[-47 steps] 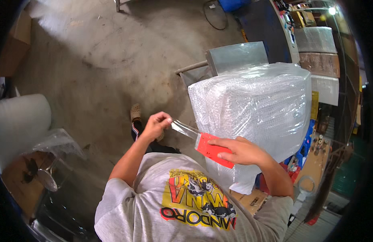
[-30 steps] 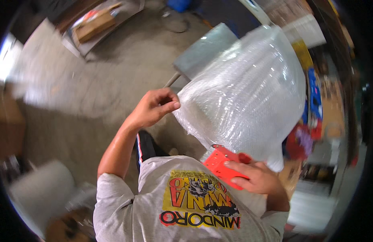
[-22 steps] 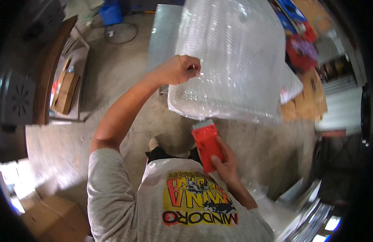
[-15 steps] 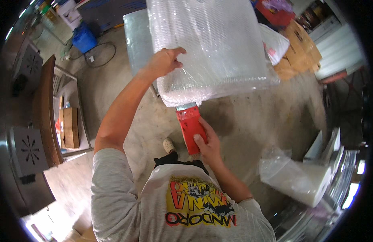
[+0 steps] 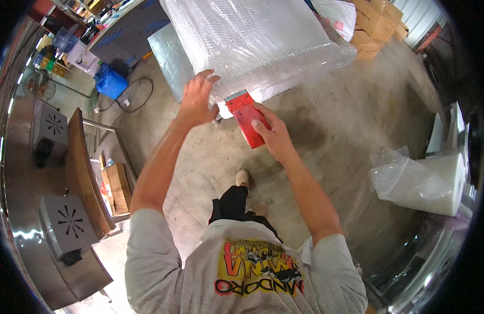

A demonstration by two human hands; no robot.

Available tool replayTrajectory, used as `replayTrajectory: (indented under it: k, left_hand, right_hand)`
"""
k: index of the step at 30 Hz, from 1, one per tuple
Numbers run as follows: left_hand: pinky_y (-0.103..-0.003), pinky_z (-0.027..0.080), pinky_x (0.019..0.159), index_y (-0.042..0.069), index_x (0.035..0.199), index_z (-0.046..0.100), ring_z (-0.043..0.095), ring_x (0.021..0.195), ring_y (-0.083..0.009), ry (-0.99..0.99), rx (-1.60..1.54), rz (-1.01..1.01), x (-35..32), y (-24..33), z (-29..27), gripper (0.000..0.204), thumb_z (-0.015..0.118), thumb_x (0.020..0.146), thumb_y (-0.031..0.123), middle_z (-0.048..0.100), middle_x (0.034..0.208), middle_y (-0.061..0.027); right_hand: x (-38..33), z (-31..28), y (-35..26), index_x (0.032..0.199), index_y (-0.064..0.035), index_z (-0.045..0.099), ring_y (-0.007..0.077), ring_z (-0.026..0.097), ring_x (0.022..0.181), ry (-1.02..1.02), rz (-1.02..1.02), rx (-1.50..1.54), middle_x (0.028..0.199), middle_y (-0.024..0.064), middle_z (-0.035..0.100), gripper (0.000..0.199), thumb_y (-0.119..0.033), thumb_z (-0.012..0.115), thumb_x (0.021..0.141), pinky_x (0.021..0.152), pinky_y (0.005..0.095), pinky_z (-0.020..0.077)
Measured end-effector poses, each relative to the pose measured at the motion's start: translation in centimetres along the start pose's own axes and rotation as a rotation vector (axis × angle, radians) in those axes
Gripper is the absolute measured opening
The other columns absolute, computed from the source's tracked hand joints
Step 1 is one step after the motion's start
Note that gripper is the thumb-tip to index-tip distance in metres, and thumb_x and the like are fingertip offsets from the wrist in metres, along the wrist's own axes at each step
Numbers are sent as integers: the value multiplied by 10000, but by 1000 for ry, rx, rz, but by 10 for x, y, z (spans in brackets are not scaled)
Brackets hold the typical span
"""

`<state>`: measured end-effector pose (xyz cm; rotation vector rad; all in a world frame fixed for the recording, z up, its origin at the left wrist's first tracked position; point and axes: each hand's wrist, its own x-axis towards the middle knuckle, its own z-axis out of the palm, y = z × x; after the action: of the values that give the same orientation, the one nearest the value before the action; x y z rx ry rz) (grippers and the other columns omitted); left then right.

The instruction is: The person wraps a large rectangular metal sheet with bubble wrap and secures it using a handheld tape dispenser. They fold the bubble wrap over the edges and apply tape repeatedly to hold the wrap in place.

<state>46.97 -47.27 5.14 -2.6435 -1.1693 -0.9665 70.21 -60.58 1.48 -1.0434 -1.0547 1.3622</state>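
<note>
A large flat-topped package in clear bubble wrap (image 5: 252, 39) fills the upper middle. My right hand (image 5: 273, 131) grips a red, box-shaped hand tool with a grey metal end (image 5: 247, 118), which looks like a tape dispenser. Its metal end is at the package's near edge; whether it touches the wrap I cannot tell. My left hand (image 5: 196, 102) is at the package's near left corner, fingers spread and nothing held in them. A grey metal sheet or tabletop (image 5: 170, 55) shows beneath the package on its left side.
On the right lies a roll of clear plastic wrap (image 5: 422, 183). Cardboard boxes (image 5: 375, 23) and a white bag (image 5: 336, 18) stand behind the package. A blue container (image 5: 110, 81) and a looped cable (image 5: 142, 99) lie left. Metal units (image 5: 69, 225) line the left side.
My left hand has drawn back from the top of the wrap toward its near left corner. The red tool has tilted and shifted slightly along the near edge. The whole view has swung.
</note>
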Motion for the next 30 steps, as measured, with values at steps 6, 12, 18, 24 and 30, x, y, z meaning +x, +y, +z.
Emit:
replayTrajectory:
  k: [6,12,18,24,30]
  left_hand:
    - [-479,387,982,116,1255,638,553,1141,-293,105,48,-22,-3,-8,45,572,841,757,308,621,1282,-68]
    - [-475,358,975,147,1275,653,534,1135,-273,96,69,-54,-12,-22,65,541,810,797,344,609,1292,-25]
    - [-524,312,1089,219,1406,561,465,1295,-329,-189,301,136,18,4,18,639,787,823,353,521,1435,-96]
    - [-601,306,1133,302,1513,428,363,1417,-407,-547,179,161,97,20,3,892,843,733,432,343,1564,-153]
    - [-672,397,1051,406,1558,310,369,1409,-416,-757,428,137,133,27,42,1080,899,653,425,332,1563,-169]
  right_hand:
    - [0,0,7,1446,-34,524,179,552,1247,35,-20,-116,1401,121,585,487,-147,643,988,1078,323,421]
    - [-3,-12,40,1443,-38,534,187,547,1265,31,-31,-6,1423,129,573,491,-165,651,984,1087,328,414]
    - [-3,-12,51,1461,-63,523,192,561,1262,12,-106,-73,1434,128,578,496,-171,639,992,1070,324,428]
    - [-10,-1,35,1460,-55,521,164,544,1253,27,-24,-37,1414,95,581,488,-171,647,1003,1073,319,419]
    - [-11,5,38,1465,-105,522,204,597,1223,117,-51,-115,1413,135,607,496,-171,639,988,1025,338,472]
